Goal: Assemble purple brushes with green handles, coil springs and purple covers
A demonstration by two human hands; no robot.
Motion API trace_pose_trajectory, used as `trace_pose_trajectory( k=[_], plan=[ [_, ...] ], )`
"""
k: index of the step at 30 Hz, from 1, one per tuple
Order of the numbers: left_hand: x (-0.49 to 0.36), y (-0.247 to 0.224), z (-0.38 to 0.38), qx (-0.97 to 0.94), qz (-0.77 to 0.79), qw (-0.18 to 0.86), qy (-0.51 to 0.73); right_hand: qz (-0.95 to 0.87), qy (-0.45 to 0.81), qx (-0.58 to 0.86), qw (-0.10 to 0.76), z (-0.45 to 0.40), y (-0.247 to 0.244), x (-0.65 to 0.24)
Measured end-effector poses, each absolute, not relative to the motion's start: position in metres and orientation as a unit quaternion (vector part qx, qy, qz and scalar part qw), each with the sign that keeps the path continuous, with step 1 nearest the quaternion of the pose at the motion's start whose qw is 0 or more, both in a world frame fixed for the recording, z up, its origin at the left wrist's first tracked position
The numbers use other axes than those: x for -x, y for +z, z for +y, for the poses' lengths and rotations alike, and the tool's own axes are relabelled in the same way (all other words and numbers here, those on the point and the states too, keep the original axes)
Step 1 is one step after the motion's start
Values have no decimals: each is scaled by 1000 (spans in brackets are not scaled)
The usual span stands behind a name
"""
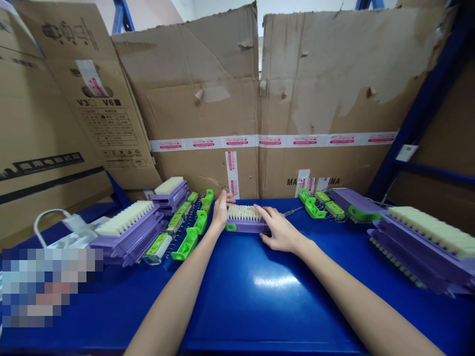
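Note:
In the middle of the blue table, toward its back, lies a purple brush [245,226] with rows of cream bristles [244,213] facing up and a green piece [230,227] at its left end. My left hand [221,210] presses against that left end, fingers closed along its side. Over the right end my right hand [279,230] is bent, fingertips on the bristles and thumb at the front side, hiding that end. Just behind the right hand lies a thin tool like a screwdriver [293,211], its handle hidden.
Purple brush bodies [126,232] are stacked at left, with more brushes [426,247] at right. Green brackets [187,243] and green-and-clear pieces [159,247] line the left; similar brackets [312,205] sit back right. Cardboard [200,109] walls the back. A white plug [74,225] stands far left.

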State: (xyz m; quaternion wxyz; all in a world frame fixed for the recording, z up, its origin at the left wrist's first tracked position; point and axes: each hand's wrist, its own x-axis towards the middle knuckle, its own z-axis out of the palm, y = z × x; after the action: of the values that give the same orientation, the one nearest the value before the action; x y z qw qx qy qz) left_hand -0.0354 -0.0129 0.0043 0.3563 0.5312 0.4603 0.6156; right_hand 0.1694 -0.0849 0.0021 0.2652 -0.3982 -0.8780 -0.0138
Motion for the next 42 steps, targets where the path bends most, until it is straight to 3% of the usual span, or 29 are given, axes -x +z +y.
trace_pose_trajectory(
  k=[17,26,34,38,42],
  plan=[
    [41,5,-9,-496,460,399,619,-835,83,452,302,-69,-8,-177],
    [37,9,-14,-510,467,431,580,-750,242,447,423,-73,7,-183],
    [33,13,-20,-500,451,499,546,-689,283,443,499,-75,19,-186],
    [36,14,-23,-490,441,588,468,-650,354,424,522,-74,22,-185],
    [36,10,-25,-511,434,645,367,-663,400,410,481,-76,20,-181]
  ],
)
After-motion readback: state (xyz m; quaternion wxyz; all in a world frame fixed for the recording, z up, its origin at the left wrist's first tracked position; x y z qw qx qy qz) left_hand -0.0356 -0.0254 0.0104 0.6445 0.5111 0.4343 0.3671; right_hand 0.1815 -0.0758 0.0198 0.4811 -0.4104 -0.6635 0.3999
